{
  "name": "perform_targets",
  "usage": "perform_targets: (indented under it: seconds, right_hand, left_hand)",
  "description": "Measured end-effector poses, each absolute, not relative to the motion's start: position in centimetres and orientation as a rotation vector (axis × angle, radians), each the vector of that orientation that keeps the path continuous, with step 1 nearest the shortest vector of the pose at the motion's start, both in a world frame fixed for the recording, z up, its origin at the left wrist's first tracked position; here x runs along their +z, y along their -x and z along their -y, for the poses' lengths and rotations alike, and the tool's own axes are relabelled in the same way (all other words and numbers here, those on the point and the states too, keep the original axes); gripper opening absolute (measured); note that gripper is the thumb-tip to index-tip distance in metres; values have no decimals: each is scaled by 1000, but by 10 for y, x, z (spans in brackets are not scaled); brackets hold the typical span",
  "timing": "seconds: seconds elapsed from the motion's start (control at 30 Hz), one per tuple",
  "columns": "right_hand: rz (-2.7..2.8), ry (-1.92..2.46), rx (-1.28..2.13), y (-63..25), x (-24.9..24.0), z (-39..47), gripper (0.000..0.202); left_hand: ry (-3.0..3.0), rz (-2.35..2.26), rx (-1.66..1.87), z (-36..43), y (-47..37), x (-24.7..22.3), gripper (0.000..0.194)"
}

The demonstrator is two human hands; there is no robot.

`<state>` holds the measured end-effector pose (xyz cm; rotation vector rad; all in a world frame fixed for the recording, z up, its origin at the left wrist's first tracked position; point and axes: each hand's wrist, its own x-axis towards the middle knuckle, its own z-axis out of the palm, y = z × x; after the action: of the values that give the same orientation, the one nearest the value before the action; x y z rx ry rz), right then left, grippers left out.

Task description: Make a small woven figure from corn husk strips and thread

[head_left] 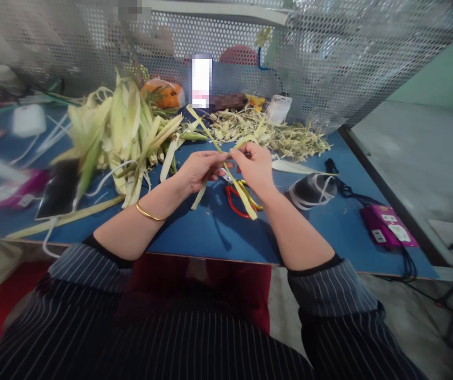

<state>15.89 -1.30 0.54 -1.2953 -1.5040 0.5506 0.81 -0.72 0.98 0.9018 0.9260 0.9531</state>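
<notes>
**Long yellow-green husk strip (pixel 243 196) pinched between left hand (pixel 205 168) and right hand (pixel 254 161)**

Landmark: red-and-gold-handled metal scissors (pixel 230 198) on the blue-topped bench (pixel 210 235).

- Nearest: dark pinstriped sleeves, rolled up, this side of the scissors.
- Right of scissors, well apart: shiny magenta box (pixel 388 227).
- Closer on that side: black rounded object (pixel 307 187) wound with white cord.
- Far left of scissors: dark-screened phone (pixel 58 187), lying flat, white cable attached.
- Strip slants across above the scissors; both hands' fingertips closed on it, nearly touching each other, just beyond the handles.
- Beyond scissors, leftward: tall heap of pale green husks (pixel 119 126).
- Beyond, rightward: low pile of shredded, dry-looking scraps (pixel 297 140).
- Farthest behind scissors: upright bright-screened phone (pixel 201 79), then grey perforated metal panel (pixel 226 37).
</notes>
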Motion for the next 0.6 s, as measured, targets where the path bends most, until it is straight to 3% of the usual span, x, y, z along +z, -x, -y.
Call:
perform_targets:
  seconds: [0.13,0.23,0.43,0.6]
  right_hand:
    - [1531,1357,181,-164,16,23,49]
    - [1594,1328,188,-167,18,22,34]
    - [1652,1211,585,-164,14,14,16]
    - [1859,1058,288,-158,18,34,6]
  left_hand:
    - [-1007,-990,941,10,-10,9,14]
    - [-1169,-1031,836,18,-13,8,14]
    - [-1356,-1035,585,27,-16,6,26]
    - [-1202,-1102,607,16,-11,9,24]
